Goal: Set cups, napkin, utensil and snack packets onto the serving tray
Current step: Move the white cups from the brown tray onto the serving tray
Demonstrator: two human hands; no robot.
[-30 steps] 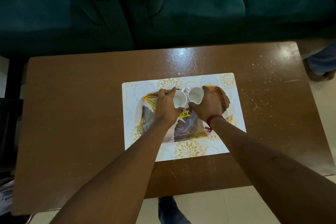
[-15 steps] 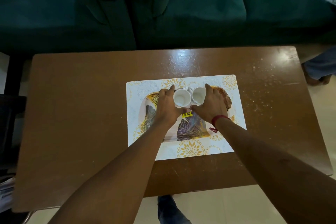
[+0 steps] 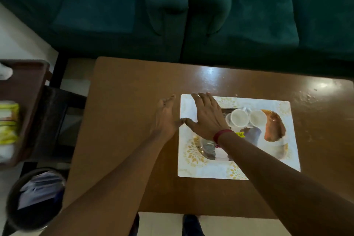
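Two white cups: left cup [image 3: 239,118] and right cup [image 3: 257,117], upright, mouths up, rims touching or nearly so, both on the serving tray [image 3: 275,130]. They sit just right of the right hand's wrist. Interiors pale, blurred; contents cannot be told.

Tray: white ground, gold-brown and dark fan-shaped pattern, small yellow sticker [image 3: 240,134] near the wrist. Tray rests on a white placemat [image 3: 283,109] printed with gold floral motifs; its near-left part is hidden under the right forearm.

Right hand [image 3: 206,119]: palm down, fingers spread and extended, empty, over the placemat's left part. Red band [image 3: 222,135] on the wrist.

Left hand [image 3: 165,119]: flat, fingers straight and together, empty, just left of the right hand over bare table; the thumbs meet or nearly meet.

Placemat lies on a brown wooden table [image 3: 124,140]. Well left of both hands, a darker side table [image 3: 24,86] carries yellow packets [image 3: 8,122], blurred. Below that, a round bin [image 3: 36,197]. Beyond the hands, a teal sofa [image 3: 172,11].
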